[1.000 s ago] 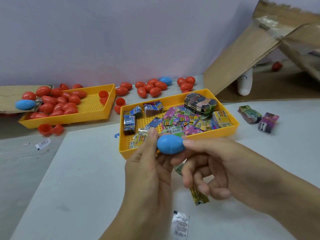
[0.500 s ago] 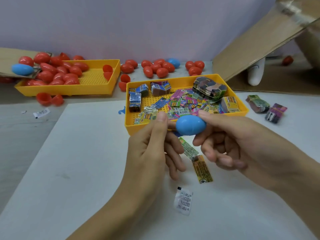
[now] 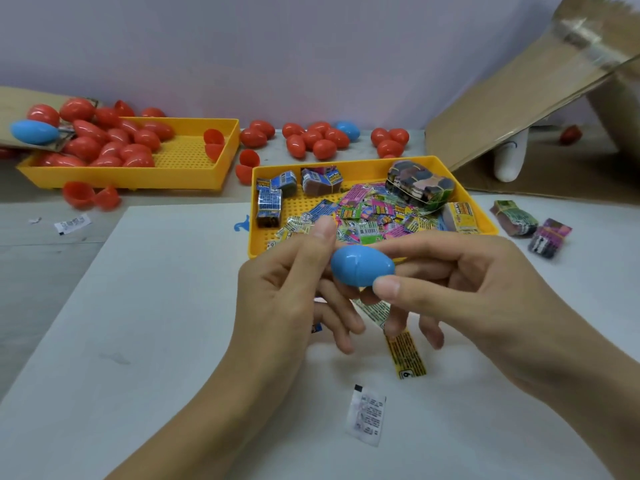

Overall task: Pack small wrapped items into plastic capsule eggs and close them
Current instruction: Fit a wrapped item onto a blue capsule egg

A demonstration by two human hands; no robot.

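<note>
A closed blue capsule egg [image 3: 362,265] lies sideways in the air between my hands. My right hand [image 3: 485,289] pinches its right end between thumb and forefinger. My left hand [image 3: 284,299] meets the egg's left end, thumb upright against it and fingers curled below. Just behind stands a yellow tray [image 3: 254,220] heaped with small wrapped items [image 3: 367,216]. Under my hands on the white sheet lie a yellow packet [image 3: 405,355] and a white sachet [image 3: 369,414].
A second yellow tray [image 3: 194,174] at the back left holds several red eggs [image 3: 114,143], with a blue egg [image 3: 34,131] beside it. More red eggs [image 3: 318,140] lie along the wall. A cardboard flap [image 3: 519,109] leans at right, with wrapped bundles [image 3: 514,221] below it.
The blue egg has shifted a little to the right between my hands. My right thumb now sits on the egg's near side. My left thumb stands straighter at its left end.
</note>
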